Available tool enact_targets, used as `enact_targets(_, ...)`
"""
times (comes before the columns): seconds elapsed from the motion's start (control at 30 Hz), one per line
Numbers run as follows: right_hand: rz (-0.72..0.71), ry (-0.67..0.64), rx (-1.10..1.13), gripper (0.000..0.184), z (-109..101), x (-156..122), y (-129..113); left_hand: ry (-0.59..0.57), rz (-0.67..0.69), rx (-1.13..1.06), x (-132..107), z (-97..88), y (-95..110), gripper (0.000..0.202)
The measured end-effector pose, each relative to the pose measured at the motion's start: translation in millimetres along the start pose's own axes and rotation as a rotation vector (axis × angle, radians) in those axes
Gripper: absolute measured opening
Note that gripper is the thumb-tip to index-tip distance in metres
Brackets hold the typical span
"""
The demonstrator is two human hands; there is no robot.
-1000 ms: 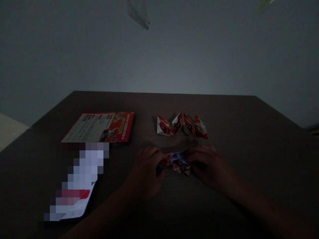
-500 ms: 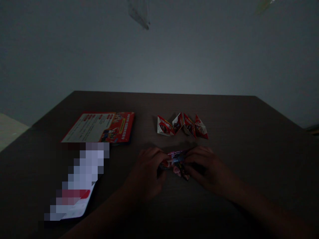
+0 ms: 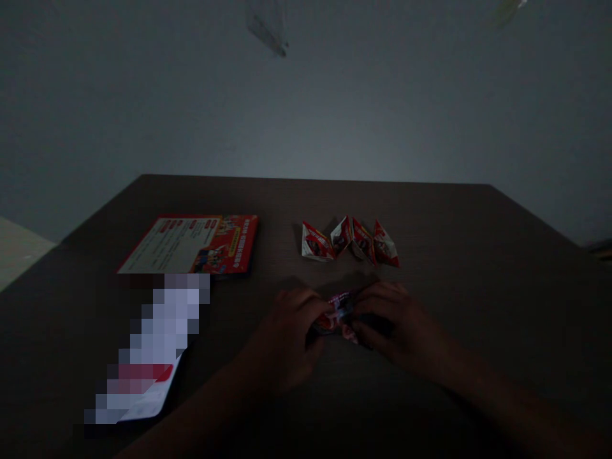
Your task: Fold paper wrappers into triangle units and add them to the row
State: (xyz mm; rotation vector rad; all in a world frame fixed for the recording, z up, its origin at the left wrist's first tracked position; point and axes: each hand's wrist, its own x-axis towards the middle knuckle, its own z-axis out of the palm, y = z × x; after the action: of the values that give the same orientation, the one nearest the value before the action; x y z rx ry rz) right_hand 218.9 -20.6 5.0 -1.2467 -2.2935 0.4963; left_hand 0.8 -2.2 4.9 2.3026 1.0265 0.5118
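The scene is very dim. My left hand [image 3: 282, 335] and my right hand [image 3: 394, 319] meet over a small folded piece of printed red paper [image 3: 338, 313] on the dark table [image 3: 478, 287]. Both hands pinch it, fingers curled around its ends, and only its middle shows between them. Just beyond the hands lies a row of several folded red-and-white paper pieces [image 3: 350, 241].
A red printed leaflet [image 3: 191, 245] lies flat at the left of the table. Nearer me on the left is a white and red sheet [image 3: 148, 357], partly blurred out. A pale wall rises behind the table's far edge.
The hands have drawn closer together around the folded paper, so less of it shows now. The other papers have not moved.
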Motion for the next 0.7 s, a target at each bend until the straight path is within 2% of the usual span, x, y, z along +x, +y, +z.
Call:
enact_targets(0.3,-0.017,-0.010,0.038,0.014,3.2,1.0,-2.9,0.007,0.019,0.007,-0.9,1.4,-2.0,0.044)
enact_targets(0.7,-0.007,-0.042,0.012,0.014,3.5,0.3,-2.6,-0.005,0.067,0.040,1.3,-3.9,-4.4,0.033)
